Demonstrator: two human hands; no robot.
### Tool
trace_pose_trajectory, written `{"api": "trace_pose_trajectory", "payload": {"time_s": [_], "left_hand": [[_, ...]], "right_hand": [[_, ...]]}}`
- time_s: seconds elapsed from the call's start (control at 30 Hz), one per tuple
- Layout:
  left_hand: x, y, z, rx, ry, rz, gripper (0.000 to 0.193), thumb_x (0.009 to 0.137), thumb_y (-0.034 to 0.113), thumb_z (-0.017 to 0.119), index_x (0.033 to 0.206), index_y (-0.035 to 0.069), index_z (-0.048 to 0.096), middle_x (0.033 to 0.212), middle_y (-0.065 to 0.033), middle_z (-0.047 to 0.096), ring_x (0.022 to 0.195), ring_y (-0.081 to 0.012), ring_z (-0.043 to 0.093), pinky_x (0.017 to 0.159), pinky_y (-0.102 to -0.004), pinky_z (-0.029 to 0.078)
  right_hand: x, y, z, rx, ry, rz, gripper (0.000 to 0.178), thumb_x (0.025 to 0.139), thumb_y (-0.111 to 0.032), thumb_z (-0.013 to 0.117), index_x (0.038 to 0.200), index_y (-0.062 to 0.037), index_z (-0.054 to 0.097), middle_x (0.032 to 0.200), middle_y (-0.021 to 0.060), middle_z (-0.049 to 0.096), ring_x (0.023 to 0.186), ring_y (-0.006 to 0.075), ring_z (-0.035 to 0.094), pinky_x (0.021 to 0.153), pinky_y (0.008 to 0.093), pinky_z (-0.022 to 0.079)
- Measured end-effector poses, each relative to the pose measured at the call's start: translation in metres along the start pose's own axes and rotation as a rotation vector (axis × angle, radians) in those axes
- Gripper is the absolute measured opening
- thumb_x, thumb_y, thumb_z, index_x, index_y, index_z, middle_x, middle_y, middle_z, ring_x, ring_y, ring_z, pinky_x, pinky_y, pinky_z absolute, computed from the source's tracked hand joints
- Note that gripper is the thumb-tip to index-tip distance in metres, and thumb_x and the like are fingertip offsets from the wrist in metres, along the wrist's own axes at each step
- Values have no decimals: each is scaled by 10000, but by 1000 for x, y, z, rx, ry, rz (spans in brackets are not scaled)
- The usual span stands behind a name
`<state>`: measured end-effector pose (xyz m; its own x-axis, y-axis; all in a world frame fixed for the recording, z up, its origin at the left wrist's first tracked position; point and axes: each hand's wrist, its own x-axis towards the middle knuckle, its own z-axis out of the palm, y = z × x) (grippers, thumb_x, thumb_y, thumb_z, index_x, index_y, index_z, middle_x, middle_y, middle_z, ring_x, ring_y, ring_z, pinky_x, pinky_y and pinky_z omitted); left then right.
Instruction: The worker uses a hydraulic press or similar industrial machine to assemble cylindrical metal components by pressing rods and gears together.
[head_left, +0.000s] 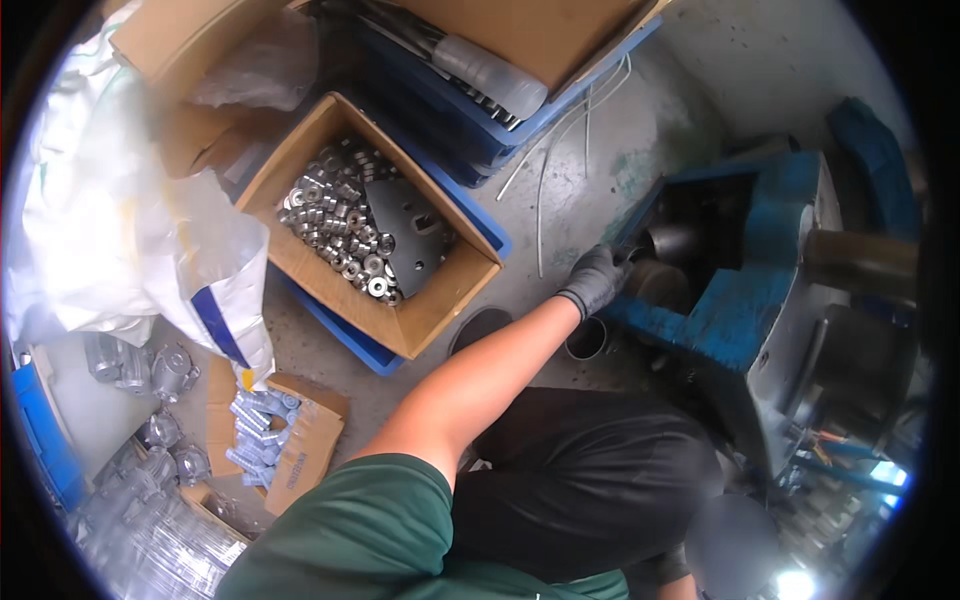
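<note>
My left hand (595, 280), in a dark grey glove, reaches out to the near left edge of a blue metal machine frame (730, 315). Its fingers curl at the edge of the frame's opening; what they grip is hidden. Inside that opening, next to the fingertips, are a shiny metal cylinder (677, 243) and a brownish round part (660, 285). Only a bit of my right hand (672, 566) shows at the lower right, dark-gloved at the wrist, by a blurred grey round patch. Its fingers are out of sight.
A cardboard box (420, 325) of small metal fittings and a flat plate sits on a blue crate (375, 358). Behind it stands another blue crate (480, 135). White sacks (120, 230), a carton (310, 450) of bluish wrapped pieces and a metal ring (587, 340) lie around.
</note>
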<state>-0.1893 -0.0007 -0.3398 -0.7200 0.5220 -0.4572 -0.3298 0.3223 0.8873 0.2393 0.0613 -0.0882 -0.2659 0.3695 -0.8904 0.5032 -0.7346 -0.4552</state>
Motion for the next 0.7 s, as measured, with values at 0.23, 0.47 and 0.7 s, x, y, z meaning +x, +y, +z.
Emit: {"api": "trace_pose_trajectory", "payload": {"time_s": [0.23,0.47,0.7], "left_hand": [[84,32,19,191,-63,42,415,907,343,646,1212,63,689,1174,-209,709,1092,-359,684,973,-432,518],[148,42,87,476,-283,62,399,907,263,633,1251,72,696,1254,-205,693,1230,-322,638,1012,-383,510],[209,-26,143,397,-127,145,381,933,284,612,1254,101,705,1289,-152,689,1270,-280,611,984,-355,515]], "right_hand": [[29,10,18,67,99,14,564,876,-323,721,1364,-99,548,1036,92,674,900,242,660,830,397,541],[45,11,26,90,133,4,558,875,-322,723,1356,-98,553,1039,96,674,890,244,661,816,394,543],[60,14,31,103,132,2,552,874,-322,726,1349,-98,558,1041,100,673,880,246,661,801,392,544]]}}
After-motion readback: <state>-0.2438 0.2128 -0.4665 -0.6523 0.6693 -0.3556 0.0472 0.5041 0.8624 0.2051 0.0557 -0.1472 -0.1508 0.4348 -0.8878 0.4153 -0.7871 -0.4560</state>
